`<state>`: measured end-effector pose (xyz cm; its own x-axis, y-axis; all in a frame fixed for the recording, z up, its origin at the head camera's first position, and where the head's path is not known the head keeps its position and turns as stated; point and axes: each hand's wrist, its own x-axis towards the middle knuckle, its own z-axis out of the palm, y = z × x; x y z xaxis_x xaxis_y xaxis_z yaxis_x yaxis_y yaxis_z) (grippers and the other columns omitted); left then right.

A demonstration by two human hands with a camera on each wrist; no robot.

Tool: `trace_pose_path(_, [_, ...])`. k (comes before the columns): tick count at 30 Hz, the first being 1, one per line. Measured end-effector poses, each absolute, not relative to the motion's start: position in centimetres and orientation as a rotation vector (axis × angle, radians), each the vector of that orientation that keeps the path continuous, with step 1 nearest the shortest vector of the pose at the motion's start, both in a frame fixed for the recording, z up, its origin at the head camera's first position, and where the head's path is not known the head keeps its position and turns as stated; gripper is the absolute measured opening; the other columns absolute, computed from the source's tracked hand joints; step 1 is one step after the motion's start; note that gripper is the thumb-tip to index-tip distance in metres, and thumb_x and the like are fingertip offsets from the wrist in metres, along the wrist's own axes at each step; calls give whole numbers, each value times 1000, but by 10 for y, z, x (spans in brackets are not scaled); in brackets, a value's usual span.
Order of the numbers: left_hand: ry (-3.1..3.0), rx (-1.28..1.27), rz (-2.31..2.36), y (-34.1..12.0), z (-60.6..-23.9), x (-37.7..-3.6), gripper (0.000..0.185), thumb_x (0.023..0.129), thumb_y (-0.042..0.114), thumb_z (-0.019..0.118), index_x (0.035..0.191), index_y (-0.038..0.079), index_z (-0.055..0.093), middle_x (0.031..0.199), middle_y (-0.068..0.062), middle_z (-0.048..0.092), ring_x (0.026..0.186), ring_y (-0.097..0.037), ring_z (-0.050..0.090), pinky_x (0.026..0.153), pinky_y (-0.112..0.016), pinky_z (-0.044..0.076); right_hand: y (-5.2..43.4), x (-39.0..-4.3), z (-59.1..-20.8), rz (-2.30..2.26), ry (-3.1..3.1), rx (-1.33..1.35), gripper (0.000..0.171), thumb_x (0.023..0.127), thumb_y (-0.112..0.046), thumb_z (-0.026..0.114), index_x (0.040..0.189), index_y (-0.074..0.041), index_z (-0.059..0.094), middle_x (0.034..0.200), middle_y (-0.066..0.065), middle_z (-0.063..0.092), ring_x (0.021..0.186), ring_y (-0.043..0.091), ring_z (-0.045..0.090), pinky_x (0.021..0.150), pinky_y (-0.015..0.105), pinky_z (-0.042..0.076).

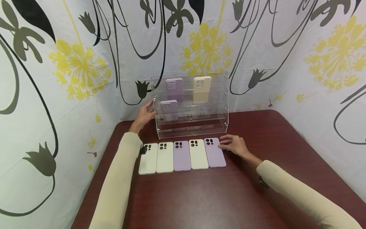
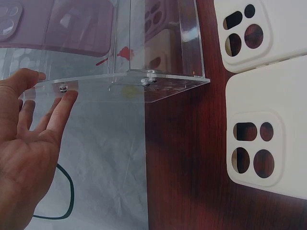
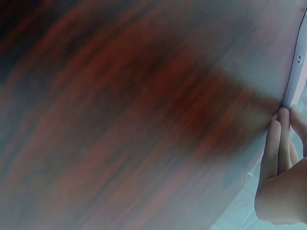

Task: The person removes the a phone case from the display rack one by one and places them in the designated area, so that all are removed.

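Observation:
My left hand point(image 1: 145, 115) grips the side panel of a clear acrylic display stand point(image 1: 192, 133); in the left wrist view the thumb and fingers lie on either side of the panel. Below the stand, several phone cases lie side by side in a row. At the row's right end is a purple phone case point(image 1: 215, 156), its upper right edge pinched by the fingers and thumb of my right hand point(image 1: 235, 144). Left of it come a cream case point(image 1: 199, 156), a purple case point(image 1: 182, 159) and two white cases, one in the middle-left point(image 1: 165, 160) and one outermost point(image 1: 148, 163).
On the stand's top tier lean a purple case point(image 1: 174, 89) and a cream case point(image 1: 202, 89). Another purple case point(image 1: 168, 106) sits one tier lower. The dark red wooden table point(image 1: 200, 197) meets patterned fabric walls point(image 1: 128, 76) at the back and sides.

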<state>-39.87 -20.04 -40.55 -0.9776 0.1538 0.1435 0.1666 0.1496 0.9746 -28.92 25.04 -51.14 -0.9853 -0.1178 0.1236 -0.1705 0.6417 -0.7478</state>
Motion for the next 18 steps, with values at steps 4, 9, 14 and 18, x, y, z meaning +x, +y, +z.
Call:
trace_pose_path(4, [-2374, -326, -2016, -201, -404, -398, 79, 97, -9, 55, 166, 14, 23, 171, -12, 24, 148, -39, 38, 96, -30, 59, 250, -292, -511, 1347, -2776, 235, 48, 84, -19, 89, 126, -2, 72, 103, 14, 79, 78, 18, 78, 63, 26, 63])
trace_pose_path(9, [-2361, -315, -2034, -202, -404, -398, 80, 97, -11, 54, 166, 14, 24, 171, -11, 23, 149, -40, 37, 112, -57, 45, 249, -295, -509, 1411, -2758, 252, 49, 85, -16, 88, 128, 0, 71, 104, 16, 79, 77, 19, 78, 63, 28, 64])
trace_pose_path(14, [-2349, -310, -2045, -201, -404, -399, 80, 96, -11, 54, 166, 15, 25, 170, -11, 24, 149, -41, 37, 113, -58, 44, 246, -299, -499, 1350, -2699, 316, 47, 86, -10, 86, 128, 2, 70, 100, 17, 79, 72, 23, 78, 61, 31, 64])
trace_pose_path(18, [-2341, -301, -2048, -199, -405, -399, 80, 95, -12, 55, 165, 16, 27, 170, -10, 26, 148, -40, 39, 113, -60, 43, 239, -305, -487, 1328, -2693, 337, 48, 87, -13, 85, 130, 1, 69, 101, 16, 79, 73, 29, 78, 62, 32, 64])
